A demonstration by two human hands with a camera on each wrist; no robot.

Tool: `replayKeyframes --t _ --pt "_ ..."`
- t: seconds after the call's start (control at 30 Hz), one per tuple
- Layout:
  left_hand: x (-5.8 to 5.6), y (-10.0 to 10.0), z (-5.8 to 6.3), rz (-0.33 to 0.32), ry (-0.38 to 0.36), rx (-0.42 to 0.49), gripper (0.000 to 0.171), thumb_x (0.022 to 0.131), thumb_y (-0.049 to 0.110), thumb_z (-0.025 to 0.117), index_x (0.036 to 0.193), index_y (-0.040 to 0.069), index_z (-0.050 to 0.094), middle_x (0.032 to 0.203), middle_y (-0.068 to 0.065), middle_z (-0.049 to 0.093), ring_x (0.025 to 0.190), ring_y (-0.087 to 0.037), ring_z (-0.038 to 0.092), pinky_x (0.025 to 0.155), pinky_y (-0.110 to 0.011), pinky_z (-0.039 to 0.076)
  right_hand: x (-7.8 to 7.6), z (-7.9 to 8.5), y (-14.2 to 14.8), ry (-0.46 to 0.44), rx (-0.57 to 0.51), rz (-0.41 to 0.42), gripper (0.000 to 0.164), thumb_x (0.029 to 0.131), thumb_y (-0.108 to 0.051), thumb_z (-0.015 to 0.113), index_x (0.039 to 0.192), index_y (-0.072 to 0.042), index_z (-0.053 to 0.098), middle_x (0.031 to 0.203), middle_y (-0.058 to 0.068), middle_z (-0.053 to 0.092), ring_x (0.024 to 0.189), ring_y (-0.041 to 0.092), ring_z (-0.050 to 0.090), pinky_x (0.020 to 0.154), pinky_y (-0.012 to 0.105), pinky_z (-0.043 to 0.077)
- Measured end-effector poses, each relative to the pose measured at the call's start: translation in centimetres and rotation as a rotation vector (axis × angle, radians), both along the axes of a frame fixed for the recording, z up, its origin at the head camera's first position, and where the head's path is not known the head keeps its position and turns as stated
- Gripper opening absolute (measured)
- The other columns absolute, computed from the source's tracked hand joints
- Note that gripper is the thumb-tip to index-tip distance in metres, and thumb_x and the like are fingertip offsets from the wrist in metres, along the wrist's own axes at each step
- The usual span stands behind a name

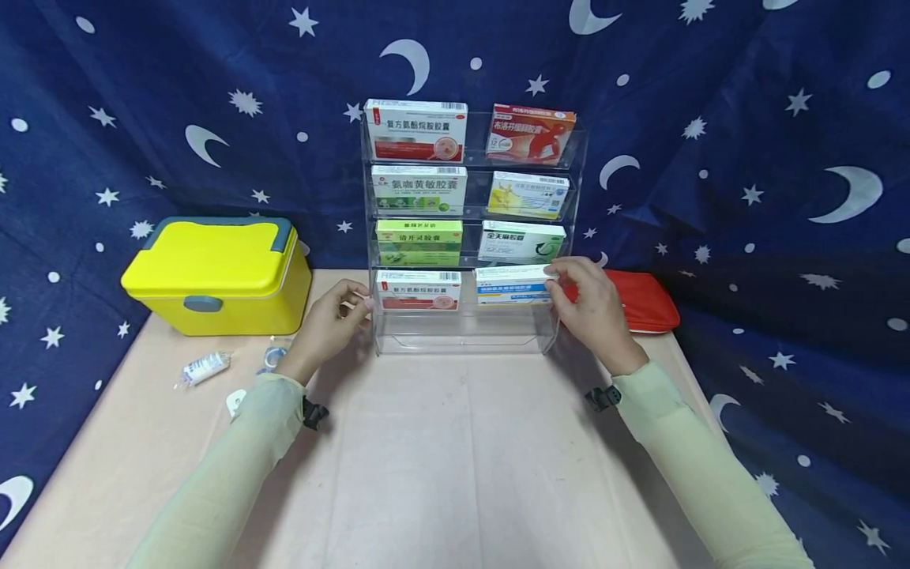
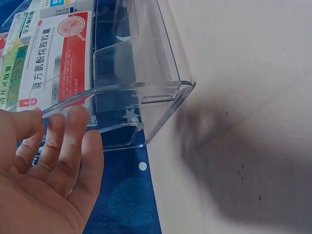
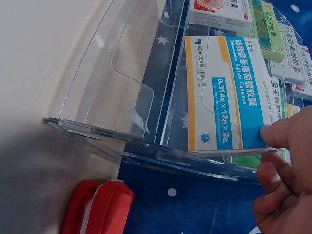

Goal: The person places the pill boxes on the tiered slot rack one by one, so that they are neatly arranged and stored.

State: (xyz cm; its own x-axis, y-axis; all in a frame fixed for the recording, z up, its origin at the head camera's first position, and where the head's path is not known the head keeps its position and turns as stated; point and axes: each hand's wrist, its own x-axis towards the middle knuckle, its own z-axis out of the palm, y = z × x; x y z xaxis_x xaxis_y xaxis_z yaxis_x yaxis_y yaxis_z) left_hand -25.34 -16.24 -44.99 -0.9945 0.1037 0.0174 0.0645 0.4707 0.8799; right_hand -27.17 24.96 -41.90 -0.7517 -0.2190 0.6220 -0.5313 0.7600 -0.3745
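Note:
A clear tiered display rack stands on the table with medicine boxes in two columns. My right hand pinches the right end of a white, blue and orange medicine box between thumb and fingers. That box is at the lowest filled tier, right column, tilted back. At the rack's left side, my left hand holds the edge of the clear side panel, its thumb at the front and fingers outside in the left wrist view. Beside it sits a red and white medicine box in the left column.
A yellow case with a grey latch stands at the left. Near it lie a wrapped white roll, a bagged blue item and a small white piece. A red pouch lies right of the rack, before a starry blue cloth.

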Motion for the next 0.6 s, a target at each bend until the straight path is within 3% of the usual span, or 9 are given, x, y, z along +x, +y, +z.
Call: replayKeyframes --t 0.3,0.6 --pt "-0.17 0.06 -0.21 -0.010 0.001 0.013 0.023 0.105 0.024 0.060 0.123 0.010 0.055 0.104 -0.012 0.063 0.094 -0.038 0.069 0.073 -0.037 0.054 0.01 -0.42 -0.06 -0.025 0.010 -0.027 0.022 0.091 -0.010 0.076 0.113 -0.010 0.070 0.106 0.007 0.063 0.091 0.022 0.056 0.076 0.037 0.044" --pt "0.15 0.15 -0.37 0.006 0.016 0.003 0.024 0.104 0.025 0.061 0.123 0.011 0.056 0.105 -0.012 0.063 0.092 -0.037 0.068 0.073 -0.040 0.054 0.64 -0.29 -0.37 -0.024 -0.037 -0.035 0.022 0.092 -0.013 0.075 0.114 -0.008 0.070 0.118 0.009 0.062 0.097 0.024 0.057 0.074 0.037 0.042"
